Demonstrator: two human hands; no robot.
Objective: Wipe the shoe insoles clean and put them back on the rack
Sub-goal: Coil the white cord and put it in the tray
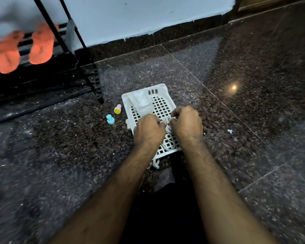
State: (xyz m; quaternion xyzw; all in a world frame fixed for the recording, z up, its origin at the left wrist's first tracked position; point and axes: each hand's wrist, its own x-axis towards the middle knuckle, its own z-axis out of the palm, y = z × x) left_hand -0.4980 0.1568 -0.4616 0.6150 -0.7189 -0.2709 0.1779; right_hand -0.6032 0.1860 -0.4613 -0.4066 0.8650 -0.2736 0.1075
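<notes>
Centrally, both forearms reach up from the bottom of the frame, the left hand (149,131) and right hand (186,122) curled knuckles-up and close together over a white lattice basket (161,104), pinching a small white item (168,128) too hidden to identify. A crumpled clear bag (141,102) lies in the basket. Dark speckled granite floor (245,120) spreads around, meeting a pale wall (130,18). At upper left, two orange insoles (23,48) rest on the black rack (65,41).
</notes>
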